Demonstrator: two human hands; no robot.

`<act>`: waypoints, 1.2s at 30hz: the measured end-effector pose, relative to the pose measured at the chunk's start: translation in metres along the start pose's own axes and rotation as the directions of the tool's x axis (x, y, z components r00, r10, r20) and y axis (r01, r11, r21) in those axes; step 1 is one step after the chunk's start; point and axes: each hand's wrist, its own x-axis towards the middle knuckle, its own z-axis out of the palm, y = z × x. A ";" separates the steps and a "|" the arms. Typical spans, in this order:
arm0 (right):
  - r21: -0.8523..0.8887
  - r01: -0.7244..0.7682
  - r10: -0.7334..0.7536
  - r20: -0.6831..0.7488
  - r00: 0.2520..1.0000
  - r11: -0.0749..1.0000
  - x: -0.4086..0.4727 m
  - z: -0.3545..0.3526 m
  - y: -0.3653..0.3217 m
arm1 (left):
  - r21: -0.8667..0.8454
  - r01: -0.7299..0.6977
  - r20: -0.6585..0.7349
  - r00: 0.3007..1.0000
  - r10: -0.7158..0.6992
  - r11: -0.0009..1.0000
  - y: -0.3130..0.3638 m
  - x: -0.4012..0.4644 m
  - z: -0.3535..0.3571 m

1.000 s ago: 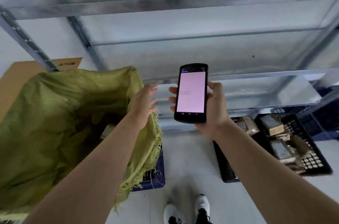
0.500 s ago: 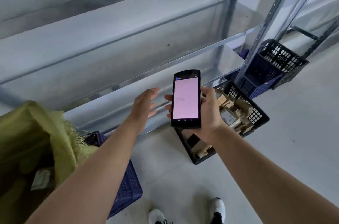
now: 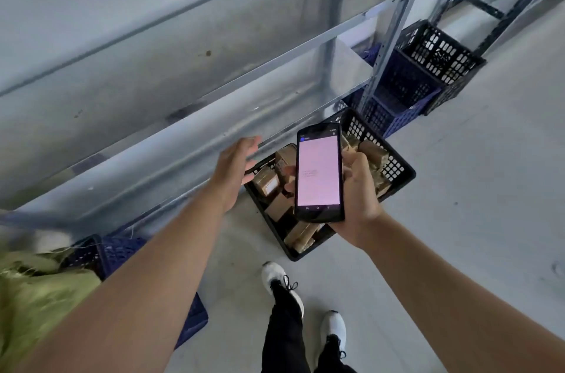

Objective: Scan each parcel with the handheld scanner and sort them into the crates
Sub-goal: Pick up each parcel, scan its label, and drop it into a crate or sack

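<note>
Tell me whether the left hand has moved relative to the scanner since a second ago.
No: the left hand, open and empty, remains just left of the scanner.

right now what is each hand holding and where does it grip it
The right hand grips the handheld scanner around its lower body, fingers wrapping its edges. The left hand holds nothing.

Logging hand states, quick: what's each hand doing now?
Left hand: open, empty.
Right hand: grip closed around the handheld scanner.

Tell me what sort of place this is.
Most likely a parcel sorting or storage room: bare metal shelving, a black crate of brown parcels on the concrete floor, and a handheld scanner held in the right hand.
</note>
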 end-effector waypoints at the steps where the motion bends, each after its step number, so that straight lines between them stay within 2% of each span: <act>1: 0.010 -0.002 0.002 -0.010 1.000 1.000 0.012 -0.005 0.000 | 0.006 0.008 0.010 1.000 -0.008 1.000 -0.001 0.015 0.005; 11: 0.138 -0.051 0.063 -0.088 0.994 0.989 0.144 -0.065 0.016 | 0.056 0.125 0.112 0.985 -0.130 0.991 -0.063 0.183 0.057; 18: 0.149 -0.104 0.126 -0.147 0.981 0.983 0.264 -0.135 0.066 | 0.054 0.224 0.026 0.974 -0.225 0.973 -0.147 0.299 0.087; 25: 0.126 -0.186 0.201 -0.119 0.972 0.974 0.379 -0.207 0.136 | 0.114 0.209 -0.110 0.974 -0.197 0.971 -0.238 0.409 0.108; 28: 0.128 -0.206 0.217 -0.078 0.973 0.970 0.418 -0.231 0.160 | 0.236 0.142 -0.100 0.988 -0.122 0.961 -0.269 0.445 0.116; 32: 0.112 -0.231 0.236 -0.039 0.971 0.967 0.466 -0.251 0.183 | 0.542 0.000 0.050 0.998 -0.032 0.840 -0.303 0.488 0.118; 35: 0.102 -0.253 0.258 -0.036 0.966 0.962 0.495 -0.258 0.195 | 0.743 -0.071 0.159 0.985 -0.073 0.665 -0.319 0.522 0.123; 36: 0.100 -0.254 0.258 -0.038 0.965 0.962 0.503 -0.260 0.198 | 0.815 -0.081 0.172 0.979 -0.106 0.574 -0.322 0.534 0.125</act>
